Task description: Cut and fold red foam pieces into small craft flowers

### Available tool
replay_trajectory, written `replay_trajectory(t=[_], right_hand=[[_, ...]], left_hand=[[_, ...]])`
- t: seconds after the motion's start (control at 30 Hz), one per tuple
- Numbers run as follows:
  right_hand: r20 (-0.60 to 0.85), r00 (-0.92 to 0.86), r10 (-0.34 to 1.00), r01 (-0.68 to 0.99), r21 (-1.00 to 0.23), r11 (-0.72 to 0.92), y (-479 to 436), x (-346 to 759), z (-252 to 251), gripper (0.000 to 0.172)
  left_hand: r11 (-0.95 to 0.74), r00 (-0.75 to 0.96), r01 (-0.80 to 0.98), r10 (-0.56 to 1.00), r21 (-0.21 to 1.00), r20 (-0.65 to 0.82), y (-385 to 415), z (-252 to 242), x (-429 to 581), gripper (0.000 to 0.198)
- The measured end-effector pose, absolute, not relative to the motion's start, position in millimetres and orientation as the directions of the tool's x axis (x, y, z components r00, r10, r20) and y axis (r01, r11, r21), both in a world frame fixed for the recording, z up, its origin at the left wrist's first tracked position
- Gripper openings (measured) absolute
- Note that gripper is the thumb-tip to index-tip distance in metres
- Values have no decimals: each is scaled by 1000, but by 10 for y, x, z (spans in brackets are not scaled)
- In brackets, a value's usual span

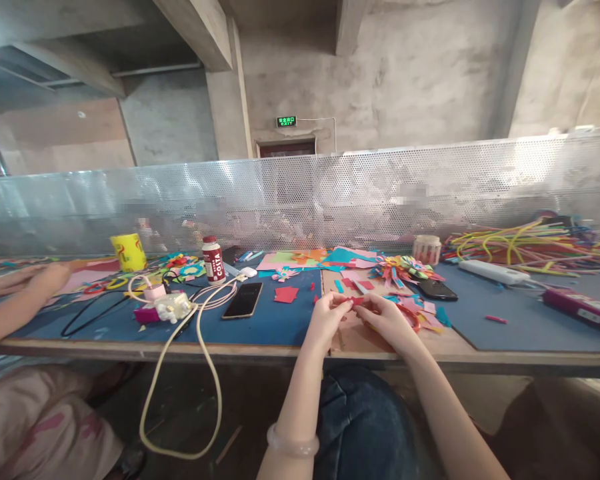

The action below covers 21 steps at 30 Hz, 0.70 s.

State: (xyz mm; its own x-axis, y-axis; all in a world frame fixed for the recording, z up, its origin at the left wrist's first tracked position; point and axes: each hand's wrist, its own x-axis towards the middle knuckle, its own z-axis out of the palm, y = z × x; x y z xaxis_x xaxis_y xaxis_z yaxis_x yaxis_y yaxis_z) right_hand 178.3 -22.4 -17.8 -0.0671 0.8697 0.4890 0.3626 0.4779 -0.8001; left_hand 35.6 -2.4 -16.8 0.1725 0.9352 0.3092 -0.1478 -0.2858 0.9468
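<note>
Tabletop (pixel 280 330) spreads beneath and to both sides of the grip, blue on the left, with a tan board directly under the hands. Well to the right and beyond lies a bundle of coloured stems (pixel 520 243); nearer on that side, a white power strip (pixel 495 272). Left hand (pixel 329 312) and right hand (pixel 386 316) face each other, fingertips nearly meeting, both pinching between thumb and fingers. To the left of the grip are a dark phone (pixel 243 300) and, farther off, a red-capped bottle (pixel 211 260). Just beyond and right sits a cluster of paper flowers (pixel 403 268). Near the left hand, on its left, lie red paper squares (pixel 286 294). Smallest is the red piece (pixel 355 302), held between the two sets of fingertips. Its visible part runs crosswise, long axis roughly from hand to hand; fingers cover the ends, so which way it points cannot be told.
</note>
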Motion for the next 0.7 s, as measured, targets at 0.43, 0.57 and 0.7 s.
replay_trajectory(t=[0.43, 0.57, 0.7], right_hand=[[502, -25, 864, 326, -813, 482, -176, 1801, -220, 25], [496, 28, 868, 344, -820, 458, -161, 1799, -227, 22], [501, 63, 863, 359, -819, 449, -165, 1801, -217, 20]], left_hand=[[-295, 84, -128, 948, 947, 307, 17, -208, 369, 23], [-279, 20, -125, 959, 952, 284, 29, -214, 376, 23], [-273, 143, -101, 948, 957, 286, -27, -161, 379, 16]])
